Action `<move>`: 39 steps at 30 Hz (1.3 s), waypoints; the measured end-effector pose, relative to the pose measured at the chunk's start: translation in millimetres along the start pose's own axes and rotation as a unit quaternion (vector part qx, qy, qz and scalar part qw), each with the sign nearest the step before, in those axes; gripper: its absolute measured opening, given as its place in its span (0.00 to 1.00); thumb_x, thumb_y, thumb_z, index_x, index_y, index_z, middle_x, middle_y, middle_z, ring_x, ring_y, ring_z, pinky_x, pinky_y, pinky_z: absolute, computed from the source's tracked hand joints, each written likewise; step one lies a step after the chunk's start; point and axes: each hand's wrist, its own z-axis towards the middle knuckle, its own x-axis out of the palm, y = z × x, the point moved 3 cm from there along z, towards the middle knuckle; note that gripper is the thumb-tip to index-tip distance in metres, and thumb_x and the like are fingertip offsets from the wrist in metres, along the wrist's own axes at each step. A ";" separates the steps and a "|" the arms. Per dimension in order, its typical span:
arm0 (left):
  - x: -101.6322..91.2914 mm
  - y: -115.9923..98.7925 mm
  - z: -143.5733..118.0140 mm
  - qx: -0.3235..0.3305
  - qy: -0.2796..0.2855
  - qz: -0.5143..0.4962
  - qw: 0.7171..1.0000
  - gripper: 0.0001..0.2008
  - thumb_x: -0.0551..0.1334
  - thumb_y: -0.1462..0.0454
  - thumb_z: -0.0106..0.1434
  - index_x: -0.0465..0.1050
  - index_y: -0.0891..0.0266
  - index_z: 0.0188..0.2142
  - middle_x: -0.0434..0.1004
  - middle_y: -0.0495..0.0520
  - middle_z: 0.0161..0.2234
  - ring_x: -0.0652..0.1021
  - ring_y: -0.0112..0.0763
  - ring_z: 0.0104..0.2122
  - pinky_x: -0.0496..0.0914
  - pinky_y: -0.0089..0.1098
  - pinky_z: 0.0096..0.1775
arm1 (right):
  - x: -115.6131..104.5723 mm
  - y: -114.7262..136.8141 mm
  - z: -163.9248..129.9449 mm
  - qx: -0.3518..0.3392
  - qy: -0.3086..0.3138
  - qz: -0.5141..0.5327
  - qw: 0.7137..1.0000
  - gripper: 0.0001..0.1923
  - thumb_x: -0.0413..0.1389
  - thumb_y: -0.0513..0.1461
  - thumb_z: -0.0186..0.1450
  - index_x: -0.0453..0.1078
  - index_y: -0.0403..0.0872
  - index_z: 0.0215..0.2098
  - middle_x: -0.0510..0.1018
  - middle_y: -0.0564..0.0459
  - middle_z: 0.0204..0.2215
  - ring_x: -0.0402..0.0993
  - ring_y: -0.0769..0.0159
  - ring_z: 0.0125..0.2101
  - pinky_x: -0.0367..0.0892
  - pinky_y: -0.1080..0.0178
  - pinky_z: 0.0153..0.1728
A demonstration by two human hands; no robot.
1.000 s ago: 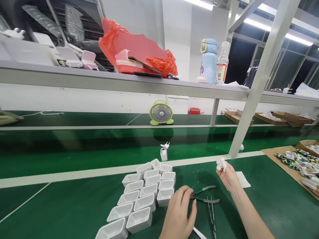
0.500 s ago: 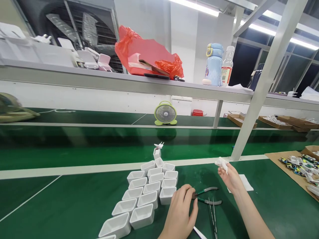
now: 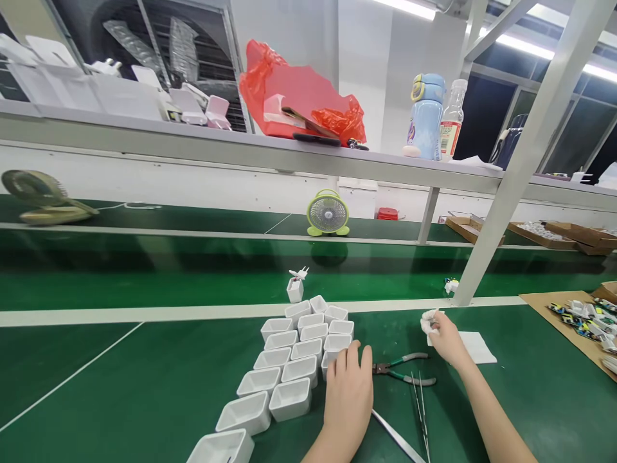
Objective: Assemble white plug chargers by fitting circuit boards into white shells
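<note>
Head view: 2 bare hands are over the green bench (image 3: 120,405). The right hand (image 3: 446,335) has its fingers closed around 1 crumpled white wad (image 3: 428,321) at their tips; 1 white sheet (image 3: 478,348) lies just right of them. The left hand (image 3: 348,392) reaches its fingers forward, slightly bent; whether they grip anything cannot be told. Left of and beyond them, 17 white trays (image 3: 290,408) show. Just right lie 1 pair of pliers (image 3: 382,368), 1 pair of tweezers (image 3: 421,411) and 1 slim white tool (image 3: 395,435).
</note>
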 end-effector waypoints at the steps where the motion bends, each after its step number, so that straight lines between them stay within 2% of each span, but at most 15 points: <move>1: 2.0 2.0 0.6 -0.005 0.009 0.016 1.000 0.19 0.55 0.78 0.60 0.73 0.63 0.47 0.72 0.62 0.48 0.75 0.45 0.44 0.71 0.40 0.42 | 0.7 -2.4 -2.3 -0.005 0.008 -0.046 0.999 0.14 0.60 0.47 0.66 0.72 0.44 0.39 0.76 0.50 0.38 0.73 0.62 0.38 0.70 0.55 0.44; 3: 4.4 5.8 2.5 -0.012 0.023 0.028 0.999 0.23 0.54 0.81 0.57 0.73 0.63 0.48 0.72 0.62 0.48 0.75 0.43 0.42 0.71 0.39 0.40 | 1.5 -5.5 -5.8 -0.015 0.027 -0.130 0.991 0.12 0.61 0.46 0.67 0.72 0.44 0.38 0.76 0.50 0.39 0.73 0.61 0.42 0.69 0.52 0.49; 5: 5.1 8.4 4.5 -0.017 0.036 0.025 0.999 0.25 0.53 0.81 0.57 0.73 0.63 0.49 0.72 0.62 0.47 0.75 0.41 0.39 0.71 0.38 0.39 | -0.8 -6.2 -2.9 -0.017 0.033 -0.203 0.978 0.11 0.62 0.44 0.67 0.73 0.44 0.41 0.76 0.49 0.42 0.72 0.59 0.46 0.67 0.50 0.52; 10: 3.9 1.2 4.6 0.004 0.065 -0.010 0.998 0.26 0.52 0.82 0.56 0.73 0.62 0.49 0.72 0.59 0.45 0.75 0.38 0.38 0.72 0.39 0.42 | -20.3 -4.0 44.2 0.036 -0.022 -0.343 0.938 0.19 0.57 0.43 0.71 0.66 0.45 0.57 0.70 0.44 0.56 0.71 0.56 0.51 0.70 0.48 0.52; 12: 2.1 -3.6 3.0 0.001 0.063 -0.027 0.998 0.25 0.54 0.80 0.56 0.73 0.62 0.50 0.72 0.60 0.45 0.74 0.40 0.40 0.71 0.43 0.46 | -25.5 -4.1 68.7 0.065 -0.034 -0.391 0.917 0.20 0.57 0.44 0.71 0.65 0.46 0.58 0.69 0.44 0.56 0.71 0.55 0.52 0.70 0.47 0.52; 15: 0.0 -6.0 1.2 -0.029 0.048 -0.041 0.998 0.21 0.57 0.75 0.59 0.72 0.66 0.52 0.70 0.66 0.49 0.72 0.49 0.47 0.70 0.50 0.48 | -22.4 -4.1 97.7 0.095 -0.038 -0.451 0.886 0.20 0.58 0.43 0.70 0.66 0.46 0.58 0.69 0.44 0.57 0.70 0.54 0.53 0.70 0.46 0.53; 17: 0.4 -4.9 1.0 -0.049 0.038 -0.043 0.997 0.21 0.59 0.72 0.60 0.71 0.68 0.54 0.69 0.69 0.52 0.71 0.54 0.49 0.71 0.53 0.47 | -14.0 -3.1 111.0 0.101 -0.037 -0.479 0.871 0.20 0.58 0.43 0.70 0.66 0.46 0.58 0.69 0.44 0.57 0.70 0.53 0.53 0.70 0.45 0.53; 20: 3.3 -2.5 1.5 -0.071 0.036 -0.043 0.996 0.24 0.59 0.74 0.58 0.71 0.68 0.55 0.69 0.71 0.52 0.72 0.56 0.49 0.73 0.51 0.43 | -1.8 0.7 123.5 0.101 -0.031 -0.504 0.857 0.19 0.58 0.44 0.70 0.67 0.45 0.56 0.71 0.44 0.55 0.72 0.55 0.51 0.71 0.47 0.52; 23: 5.5 -0.7 2.4 -0.090 0.041 -0.045 0.994 0.27 0.59 0.78 0.55 0.71 0.65 0.55 0.68 0.71 0.54 0.71 0.59 0.51 0.74 0.50 0.41 | -4.6 10.4 127.3 0.093 -0.028 -0.517 0.851 0.17 0.58 0.44 0.71 0.69 0.43 0.53 0.73 0.45 0.51 0.74 0.57 0.48 0.73 0.50 0.49; 26: 5.2 0.2 3.0 -0.106 0.052 -0.061 0.991 0.29 0.58 0.80 0.54 0.70 0.65 0.55 0.67 0.72 0.55 0.71 0.62 0.51 0.75 0.49 0.38 | -25.8 27.6 123.7 0.081 -0.026 -0.525 0.847 0.16 0.56 0.45 0.72 0.69 0.43 0.52 0.74 0.45 0.49 0.74 0.58 0.47 0.73 0.52 0.48; 30: 1.1 -0.5 3.8 -0.110 0.055 -0.108 0.987 0.29 0.55 0.81 0.57 0.69 0.64 0.56 0.65 0.73 0.57 0.71 0.61 0.52 0.75 0.50 0.39 | -49.1 49.8 113.4 0.072 0.043 -0.524 0.848 0.15 0.56 0.46 0.72 0.70 0.44 0.51 0.75 0.47 0.47 0.75 0.60 0.44 0.74 0.54 0.46; 32: -0.9 -1.4 4.5 -0.103 0.048 -0.144 0.983 0.29 0.55 0.80 0.57 0.67 0.65 0.57 0.62 0.73 0.59 0.70 0.60 0.54 0.74 0.52 0.44 | -47.5 55.1 107.8 0.065 0.085 -0.518 0.849 0.15 0.56 0.45 0.72 0.70 0.44 0.51 0.75 0.47 0.48 0.75 0.60 0.44 0.74 0.54 0.46; 35: -1.1 -0.5 6.3 -0.093 0.031 -0.206 0.974 0.27 0.58 0.77 0.58 0.64 0.67 0.58 0.58 0.73 0.59 0.69 0.58 0.55 0.72 0.53 0.50 | -32.4 56.9 100.6 0.050 0.116 -0.509 0.851 0.16 0.57 0.44 0.71 0.69 0.45 0.53 0.73 0.46 0.51 0.74 0.59 0.46 0.74 0.53 0.47; 39: 1.1 5.8 11.6 -0.092 0.009 -0.294 0.951 0.27 0.62 0.73 0.58 0.61 0.67 0.57 0.65 0.67 0.52 0.71 0.52 0.52 0.72 0.51 0.51 | -14.2 56.4 94.4 0.051 0.094 -0.520 0.848 0.18 0.56 0.45 0.72 0.67 0.45 0.57 0.72 0.45 0.53 0.74 0.58 0.48 0.74 0.51 0.48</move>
